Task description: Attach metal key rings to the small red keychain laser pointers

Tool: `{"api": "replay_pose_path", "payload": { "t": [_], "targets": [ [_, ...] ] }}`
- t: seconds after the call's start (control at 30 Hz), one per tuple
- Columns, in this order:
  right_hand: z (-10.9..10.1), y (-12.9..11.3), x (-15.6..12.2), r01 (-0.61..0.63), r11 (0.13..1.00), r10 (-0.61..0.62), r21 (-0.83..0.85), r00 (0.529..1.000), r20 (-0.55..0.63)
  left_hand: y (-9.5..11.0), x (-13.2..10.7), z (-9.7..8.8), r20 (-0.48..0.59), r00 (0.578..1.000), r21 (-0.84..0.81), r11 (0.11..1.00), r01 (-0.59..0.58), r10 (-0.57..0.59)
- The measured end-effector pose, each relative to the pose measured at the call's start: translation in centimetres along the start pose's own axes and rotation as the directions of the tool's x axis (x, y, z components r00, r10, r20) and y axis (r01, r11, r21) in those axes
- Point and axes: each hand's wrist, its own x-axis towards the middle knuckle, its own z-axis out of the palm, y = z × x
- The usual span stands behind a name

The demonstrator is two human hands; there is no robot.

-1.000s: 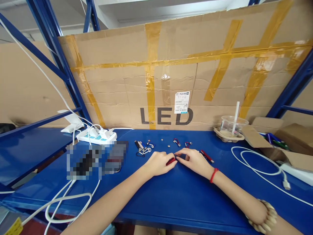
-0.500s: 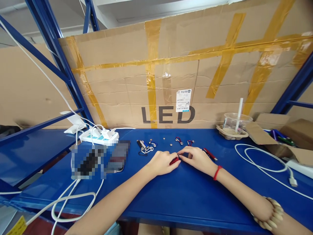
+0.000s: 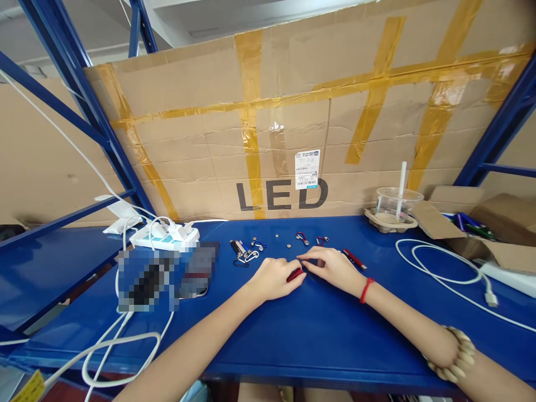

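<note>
My left hand is closed around a small red tube, like the body of a keychain flashlight, low over the blue tabletop. My right hand meets it at the tube's far end, thumb and forefinger pinched together; whatever sits between those fingertips is too small to make out. Beyond the hands lie small round silver discs and red carabiner clips. Black, silver and blue tubes lie grouped to the left with a silver carabiner. Right of my right hand rests another red tube.
A phone and a white power strip with cables occupy the left. On the right are a plastic cup with a straw, a coiled white cable and an open carton. A large cardboard sheet stands behind.
The whole view has shifted slightly, so everything appears a little further left. My right fingertips have moved very slightly at the tube's end; the left hand keeps its hold.
</note>
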Motion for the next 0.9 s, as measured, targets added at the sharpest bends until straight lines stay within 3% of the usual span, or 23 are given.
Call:
{"api": "replay_pose_path", "payload": {
  "t": [0.9],
  "targets": [
    [-0.04,-0.06,-0.08,-0.016,1.0,0.016,-0.017,1.0,-0.014,-0.34,-0.1,0.43,-0.055,0.999,-0.012,1.0,-0.001,0.0]
  ]
}}
